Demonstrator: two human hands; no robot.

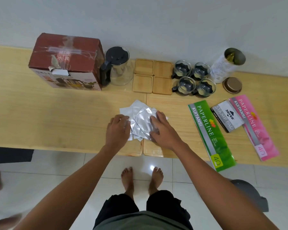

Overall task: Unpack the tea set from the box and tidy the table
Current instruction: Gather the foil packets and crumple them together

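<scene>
Tea set sits along the table's (56,117) far edge; near to far from the foil sachets (140,121): we have both arms reaching forward, left hand (118,130) and right hand (161,131) palms down, fingers spread, flanking and touching the sachet pile. Beyond the sachets: four wooden coasters (152,77). Left of those, glass teapot (116,66), then box (65,61). Right: four cups (194,79).
</scene>
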